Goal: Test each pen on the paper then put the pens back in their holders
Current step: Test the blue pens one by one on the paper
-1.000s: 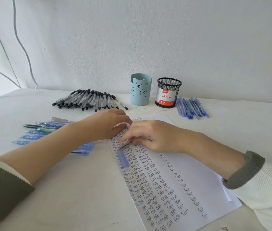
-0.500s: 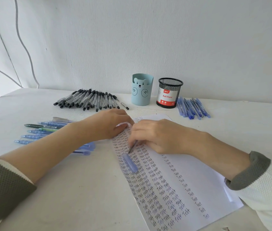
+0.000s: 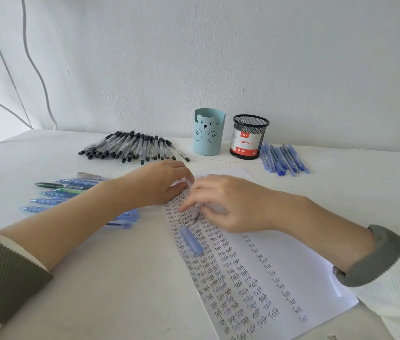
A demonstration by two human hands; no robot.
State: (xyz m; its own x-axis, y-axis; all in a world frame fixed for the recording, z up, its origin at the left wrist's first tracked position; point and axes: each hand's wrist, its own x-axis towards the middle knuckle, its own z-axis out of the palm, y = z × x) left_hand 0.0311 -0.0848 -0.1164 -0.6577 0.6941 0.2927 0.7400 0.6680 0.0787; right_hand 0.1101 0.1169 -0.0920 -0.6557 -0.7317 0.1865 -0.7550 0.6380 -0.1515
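Observation:
A white sheet of paper [image 3: 292, 273] covered in columns of the word "Test" lies in front of me. My right hand [image 3: 228, 204] rests on it and grips a pen [image 3: 197, 214], whose dark tip touches the paper. My left hand [image 3: 159, 185] lies flat on the sheet's upper left edge. A blue pen cap [image 3: 191, 239] lies loose on the paper below the pen tip. Two holders stand at the back: a light-blue bear cup [image 3: 207, 132] and a black mesh cup [image 3: 249, 137] labelled "Ball Pens".
A row of several black pens [image 3: 132, 148] lies at the back left. Several blue pens [image 3: 283, 158] lie to the right of the mesh cup. More blue and green pens [image 3: 61, 192] lie under and beside my left forearm. The wall is close behind.
My right hand has slid a little down and right on the paper with the pen. The left hand has stayed in place.

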